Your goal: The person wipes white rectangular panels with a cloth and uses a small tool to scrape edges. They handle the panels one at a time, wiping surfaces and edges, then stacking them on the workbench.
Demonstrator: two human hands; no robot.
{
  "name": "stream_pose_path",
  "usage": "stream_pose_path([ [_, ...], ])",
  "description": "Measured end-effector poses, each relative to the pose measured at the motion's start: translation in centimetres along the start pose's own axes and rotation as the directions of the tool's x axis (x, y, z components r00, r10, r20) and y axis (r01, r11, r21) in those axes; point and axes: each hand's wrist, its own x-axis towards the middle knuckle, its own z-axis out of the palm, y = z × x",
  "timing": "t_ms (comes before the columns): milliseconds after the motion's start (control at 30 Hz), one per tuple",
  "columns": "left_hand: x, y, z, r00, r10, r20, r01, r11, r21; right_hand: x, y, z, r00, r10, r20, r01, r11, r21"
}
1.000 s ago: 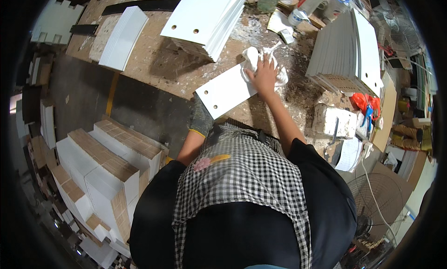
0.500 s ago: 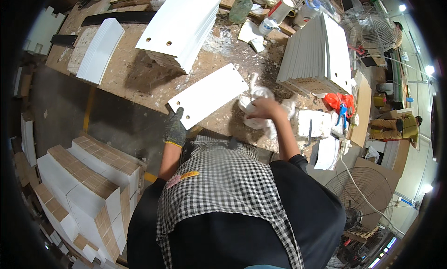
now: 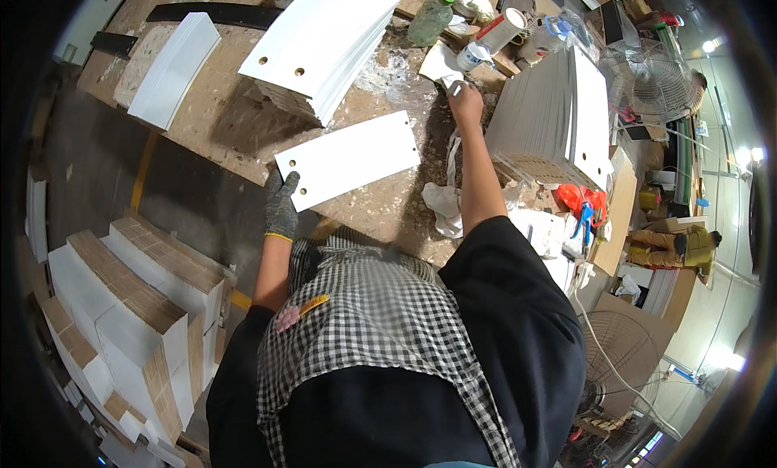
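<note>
My left hand (image 3: 281, 205), in a dark knit glove with a yellow cuff, grips the near left end of a white panel (image 3: 352, 158). The panel has round holes at its ends and lies tilted across the worktable's near edge. My bare right hand (image 3: 465, 104) reaches to the far side, fingers closed beside a folded white sheet (image 3: 439, 65) and a small white bottle (image 3: 472, 57). Something white shows at its fingertips, but I cannot make out what. Crumpled white cloth (image 3: 443, 207) lies right of the panel, close to my right forearm.
Stacks of white panels stand on the worktable (image 3: 202, 144) at far left (image 3: 174, 71), centre (image 3: 324, 39) and right (image 3: 542, 112). A green-capped bottle (image 3: 430, 20) stands behind. At right lie a red bag (image 3: 579, 199) and blue-handled tool (image 3: 584, 221). Boxed stacks (image 3: 121, 306) fill the lower left.
My right hand has left the crumpled cloth and moved away from me to the folded sheet. The panel and my left hand have shifted slightly left.
</note>
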Motion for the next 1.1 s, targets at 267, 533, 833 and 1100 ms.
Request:
stream_pose_path([
  [267,-0.4,-0.4,-0.2,1.0,0.021,-0.019,-0.021,1.0,0.002,-6.1,-6.7,-5.1,0.867,-0.434,0.247,0.336,0.873,0.355],
  [533,-0.4,-0.1,0.2,0.998,-0.031,-0.057,0.031,0.999,0.007,-6.1,-6.1,-4.7,0.91,-0.394,0.128,0.351,0.897,0.27],
  [833,-1.0,0.8,0.7,0.997,-0.049,-0.057,0.051,0.998,0.031,-6.6,-7.3,-5.6,0.925,-0.333,0.182,0.278,0.921,0.273],
  [1100,-1.0,1.2,0.8,0.993,-0.072,-0.09,0.079,0.994,0.077,-1.7,-3.2,-2.3,0.972,-0.131,0.195,0.126,0.991,0.039],
])
